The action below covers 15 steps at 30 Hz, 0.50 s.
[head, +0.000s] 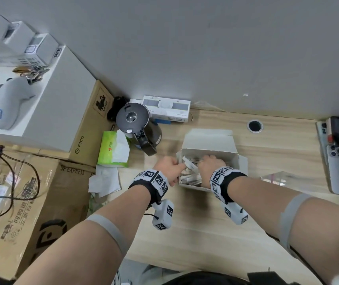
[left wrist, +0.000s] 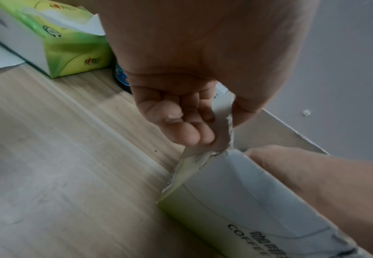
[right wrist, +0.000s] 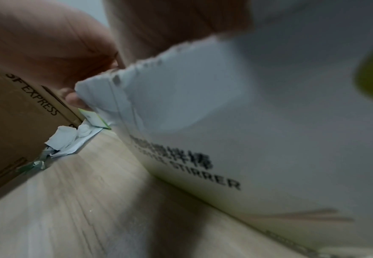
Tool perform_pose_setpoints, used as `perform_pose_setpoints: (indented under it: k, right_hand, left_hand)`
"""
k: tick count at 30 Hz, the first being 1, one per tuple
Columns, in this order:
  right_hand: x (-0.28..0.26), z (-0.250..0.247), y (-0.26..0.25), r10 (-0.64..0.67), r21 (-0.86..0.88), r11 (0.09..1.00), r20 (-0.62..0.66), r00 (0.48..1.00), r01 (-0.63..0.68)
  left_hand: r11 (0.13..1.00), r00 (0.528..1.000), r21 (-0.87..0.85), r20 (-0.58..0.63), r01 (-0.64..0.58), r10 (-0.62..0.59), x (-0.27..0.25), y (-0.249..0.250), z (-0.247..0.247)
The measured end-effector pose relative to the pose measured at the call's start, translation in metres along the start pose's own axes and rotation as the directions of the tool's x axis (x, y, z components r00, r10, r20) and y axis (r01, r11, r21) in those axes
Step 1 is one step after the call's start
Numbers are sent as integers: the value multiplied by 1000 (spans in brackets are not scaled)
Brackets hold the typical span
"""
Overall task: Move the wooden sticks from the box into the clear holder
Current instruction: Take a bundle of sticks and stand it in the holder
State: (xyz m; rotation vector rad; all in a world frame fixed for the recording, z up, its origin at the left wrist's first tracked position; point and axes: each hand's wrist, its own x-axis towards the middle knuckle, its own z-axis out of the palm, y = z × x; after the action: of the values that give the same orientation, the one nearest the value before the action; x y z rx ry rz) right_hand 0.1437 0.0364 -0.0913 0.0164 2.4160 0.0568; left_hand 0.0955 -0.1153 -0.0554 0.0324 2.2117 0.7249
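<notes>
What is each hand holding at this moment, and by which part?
The left hand pinches the torn side flap of the white box. The right hand reaches inside the box; whether it grips any sticks cannot be told.

Soft even light, blurred wrist views

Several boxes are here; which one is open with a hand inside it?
The white box on the wooden desk: flaps open, right hand inside. The others are shut.

White box (head: pixel 209 140) with black lettering and a yellow-green lower edge; pale wood-grain table (head: pixel 205 233); green tissue pack (head: pixel 113 150); black kettle (head: pixel 137 124); black-and-white checked wristbands (head: pixel 154 177).
</notes>
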Motion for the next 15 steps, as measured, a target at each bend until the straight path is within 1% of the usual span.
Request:
perform_pose_setpoints:
  k: [4,8,11,15]
  right_hand:
    - [-3,2,0,-45,-80,996,-11,999,44]
    - [-9,-3,-6,-22,-6,1000,39,999,22]
    - [-14,-6,-7,-11,-42,999,97,995,15]
    - [-20,-7,-3,-48,13,999,83,995,48]
  left_hand:
    - [1000,1000,-19,16,5,-4,-3,-3,3]
    - [1000,1000,-25,17,9,-9,-7,-6,5]
    - [1000,1000,-28,13,5,-5,-11,-8,5]
    - [1000,1000,-28,2,0,0,-17,-8,5]
